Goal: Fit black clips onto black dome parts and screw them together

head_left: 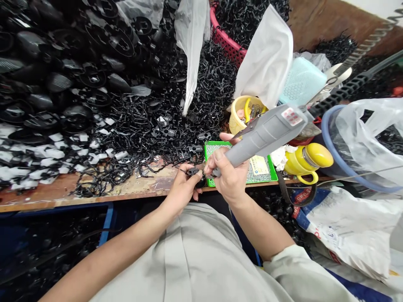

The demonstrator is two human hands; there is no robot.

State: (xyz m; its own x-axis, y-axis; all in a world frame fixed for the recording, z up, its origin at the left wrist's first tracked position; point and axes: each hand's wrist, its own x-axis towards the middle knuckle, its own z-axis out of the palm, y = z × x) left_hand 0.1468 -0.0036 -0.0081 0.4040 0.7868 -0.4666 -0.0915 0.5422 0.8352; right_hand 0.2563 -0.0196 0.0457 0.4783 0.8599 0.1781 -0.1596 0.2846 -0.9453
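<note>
My right hand (229,172) is wrapped round the front of a grey electric screwdriver (267,132), whose body tilts up to the right. Its tip end points down-left at a small black plastic part (193,171). That part is pinched in my left hand (182,186), thumb on top, above the bench's front edge. Whether the bit touches the part is hidden by my fingers. Right behind my hands lies a green tray (239,183) full of small screws, with a pale label (259,165) on them. Two similar black parts (195,149) rest left of the tray.
Heaps of black plastic pieces (151,117) and white-tipped parts (40,157) cover the wooden bench (151,186). Behind the tray stand a yellow cup (236,115) and a red basket (225,40). A yellow flask (304,161) and blue tub (333,147) are at right; a coiled cord (367,44) hangs above.
</note>
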